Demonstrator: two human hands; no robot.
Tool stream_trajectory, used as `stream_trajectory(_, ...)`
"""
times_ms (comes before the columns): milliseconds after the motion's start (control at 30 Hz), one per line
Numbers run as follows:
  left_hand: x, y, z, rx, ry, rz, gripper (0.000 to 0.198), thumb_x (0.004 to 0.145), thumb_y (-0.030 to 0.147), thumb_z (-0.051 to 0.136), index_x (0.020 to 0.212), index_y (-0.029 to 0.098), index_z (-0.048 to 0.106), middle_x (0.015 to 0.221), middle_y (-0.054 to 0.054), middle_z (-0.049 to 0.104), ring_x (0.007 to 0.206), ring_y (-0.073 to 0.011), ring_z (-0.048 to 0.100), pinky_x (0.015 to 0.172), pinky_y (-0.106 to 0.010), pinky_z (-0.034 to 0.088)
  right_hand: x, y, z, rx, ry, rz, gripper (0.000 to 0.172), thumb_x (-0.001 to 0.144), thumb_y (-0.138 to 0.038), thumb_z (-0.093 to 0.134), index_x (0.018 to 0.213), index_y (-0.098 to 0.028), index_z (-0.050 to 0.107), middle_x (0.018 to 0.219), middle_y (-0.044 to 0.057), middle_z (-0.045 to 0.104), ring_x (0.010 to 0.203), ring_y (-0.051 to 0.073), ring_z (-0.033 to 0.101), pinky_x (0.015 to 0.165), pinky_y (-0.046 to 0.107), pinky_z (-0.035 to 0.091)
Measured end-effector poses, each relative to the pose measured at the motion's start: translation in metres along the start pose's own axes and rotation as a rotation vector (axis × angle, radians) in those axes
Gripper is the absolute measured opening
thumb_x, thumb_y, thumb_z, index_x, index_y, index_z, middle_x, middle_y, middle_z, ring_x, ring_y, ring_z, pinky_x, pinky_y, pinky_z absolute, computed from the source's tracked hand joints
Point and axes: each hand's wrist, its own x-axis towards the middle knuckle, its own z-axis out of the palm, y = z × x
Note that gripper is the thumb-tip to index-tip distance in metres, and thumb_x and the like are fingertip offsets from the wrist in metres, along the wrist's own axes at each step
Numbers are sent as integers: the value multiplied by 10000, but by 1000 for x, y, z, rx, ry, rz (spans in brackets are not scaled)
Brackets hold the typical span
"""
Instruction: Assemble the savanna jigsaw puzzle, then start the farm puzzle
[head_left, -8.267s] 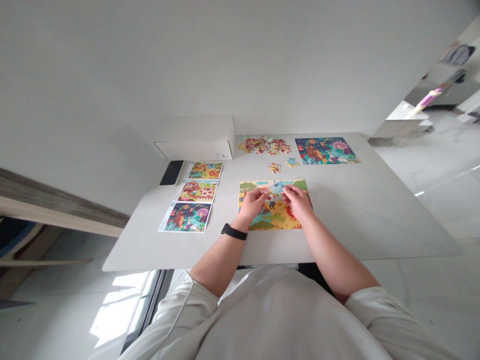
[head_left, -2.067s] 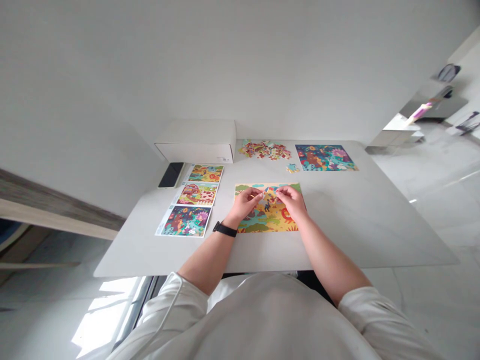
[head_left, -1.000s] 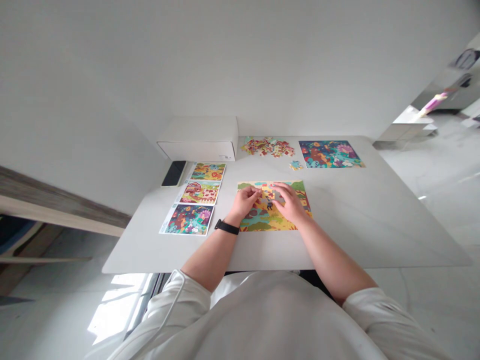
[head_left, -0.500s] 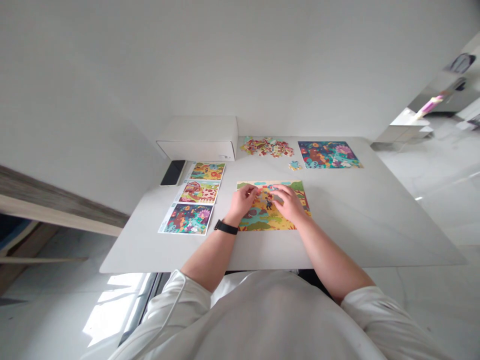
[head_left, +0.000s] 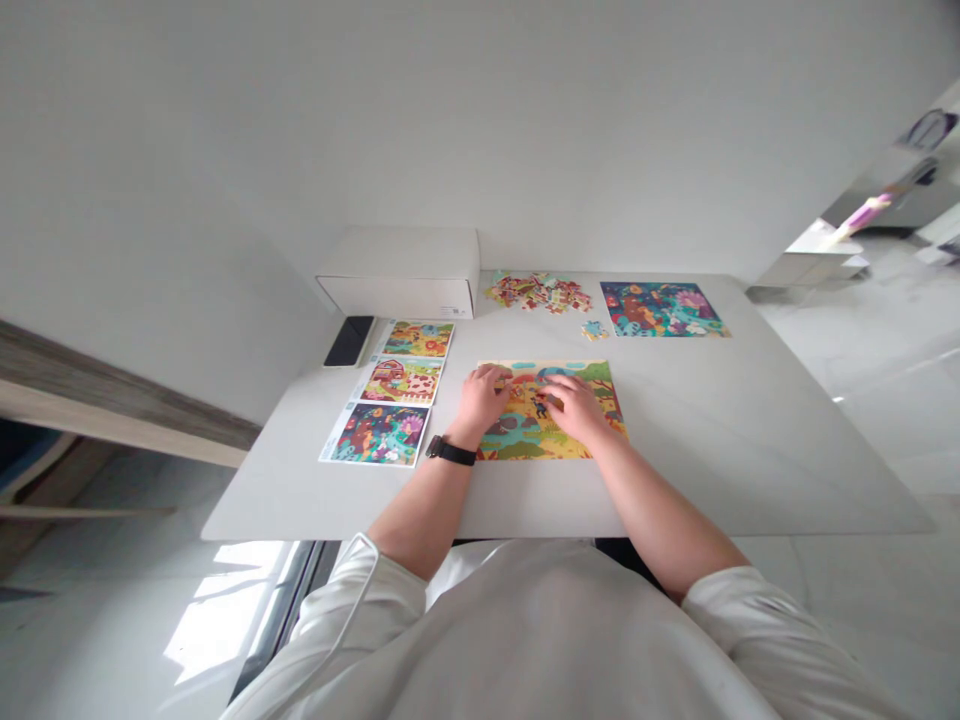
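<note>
A yellow-and-green jigsaw puzzle [head_left: 609,400] lies flat on the white table [head_left: 720,440] in front of me. Both my hands rest on top of it. My left hand [head_left: 478,395], with a black watch [head_left: 450,451] on its wrist, lies on the puzzle's left part, fingers loosely spread toward the upper middle. My right hand [head_left: 576,407] lies flat on the middle, fingers stretched toward the left hand. Neither hand visibly holds a piece. A pile of loose puzzle pieces [head_left: 536,292] sits at the far edge, and a single blue piece [head_left: 595,330] lies apart from it.
A finished dark blue puzzle [head_left: 660,308] lies at the back right. Three picture cards [head_left: 405,380] are lined up on the left. A white box [head_left: 401,270] stands against the wall with a black phone [head_left: 349,341] beside it.
Earlier both hands pinched a piece over the puzzle's top middle. Now the fingers lie flat on the puzzle and the hands have slid slightly toward me.
</note>
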Motion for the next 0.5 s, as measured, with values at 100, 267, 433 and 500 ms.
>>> stream_trajectory(100,-1,-1,3,30,-27,6,215,905,171,708,1080,221,823,1182,-126,778,1182,-311,697,1119,-484,522,1,0,1,-8,-7,-5,306,920,-140,710,1167,-277,825,1412,92,737,1267,333,669,1149,575,519)
stream_trajectory(267,-4,-2,7,72,-81,3,244,856,207,781,1086,246,855,1236,-127,763,1208,-338,676,1142,-520,502,0,1,2,-16,-8,-13,309,928,-154,692,1173,-285,830,1416,80,743,1254,338,666,1138,588,523)
stream_trajectory(433,-4,-2,8,89,-106,5,207,866,214,771,1045,259,863,1258,-117,757,1247,-345,658,1177,-545,457,0,0,2,-18,-18,-16,307,944,-155,676,1171,-290,832,1412,64,752,1256,334,659,1134,577,530)
stream_trajectory(500,-4,-1,9,87,-113,5,185,865,210,769,1018,260,861,1255,-114,755,1251,-341,656,1182,-544,449,0,0,2,-27,-22,-16,310,947,-155,669,1178,-283,832,1417,62,752,1254,336,659,1131,580,533)
